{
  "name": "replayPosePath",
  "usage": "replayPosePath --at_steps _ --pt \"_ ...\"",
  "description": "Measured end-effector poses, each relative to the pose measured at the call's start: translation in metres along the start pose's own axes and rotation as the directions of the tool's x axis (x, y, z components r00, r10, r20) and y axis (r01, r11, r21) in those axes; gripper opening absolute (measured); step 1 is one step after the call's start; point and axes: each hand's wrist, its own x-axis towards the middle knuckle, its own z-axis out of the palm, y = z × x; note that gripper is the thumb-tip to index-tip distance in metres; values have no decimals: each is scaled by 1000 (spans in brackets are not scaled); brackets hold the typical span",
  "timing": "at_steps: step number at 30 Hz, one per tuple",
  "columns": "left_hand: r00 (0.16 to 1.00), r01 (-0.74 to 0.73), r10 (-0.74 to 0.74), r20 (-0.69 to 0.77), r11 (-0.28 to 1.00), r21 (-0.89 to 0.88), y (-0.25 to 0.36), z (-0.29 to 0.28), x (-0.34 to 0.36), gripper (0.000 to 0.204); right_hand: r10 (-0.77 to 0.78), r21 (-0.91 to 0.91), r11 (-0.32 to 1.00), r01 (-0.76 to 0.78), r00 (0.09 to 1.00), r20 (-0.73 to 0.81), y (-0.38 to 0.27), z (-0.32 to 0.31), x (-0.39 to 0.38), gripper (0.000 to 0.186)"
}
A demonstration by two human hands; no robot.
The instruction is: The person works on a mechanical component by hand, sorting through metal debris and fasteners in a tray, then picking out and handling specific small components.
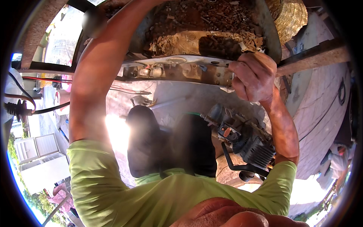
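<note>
So the right hand [255, 75] is up at the right end of a metal bin [273, 34], right by its near edge, with the fingers curled in tight like a fist. I can't tell whether they're clamped round the edge or around something small, since the knuckles hide it. The left arm [94, 72] reaches up past the bin's left side and out over the top of the view, so the left hand is out of sight and I can't say what its fingers are doing.

The bin sits top centre, in front of the person, with a heap of rusty-looking bits and flakes [177, 41] inside (part in sun, part in shadow). Its near side is a long metal strip with holes in it, running across between the two arms. A rusty beam [317, 56] goes off to the right from just beside the right hand, and a woven straw hat [291, 20] is just beyond the bin's right wall.

Down below, the person's knees in dark trousers [145, 140] are under the bin, with a finned motor unit [259, 151] to the right of them, near the green sleeve [281, 185]. Red and black cables [49, 79] run in from the left
</note>
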Motion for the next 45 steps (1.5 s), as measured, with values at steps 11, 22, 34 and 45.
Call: replayPosePath --at_steps 11,22,34,45 --pt "944 -157 60 324 946 284 14 14 28 42 4 6 1000 -4 1000 12 -1 2 1 28" --pt "906 -17 357 229 571 -821 36 19 6 44 -16 19 1000 16 1000 9 -1 3 5 29" --pt "984 -171 174 -25 982 79 -28 13 28 16 -7 12 1000 7 1000 24 -1 1 3 30" --pt "958 -285 261 118 913 293 -47 22 38 22 -3 10 1000 2 999 32 0 1 3 30"
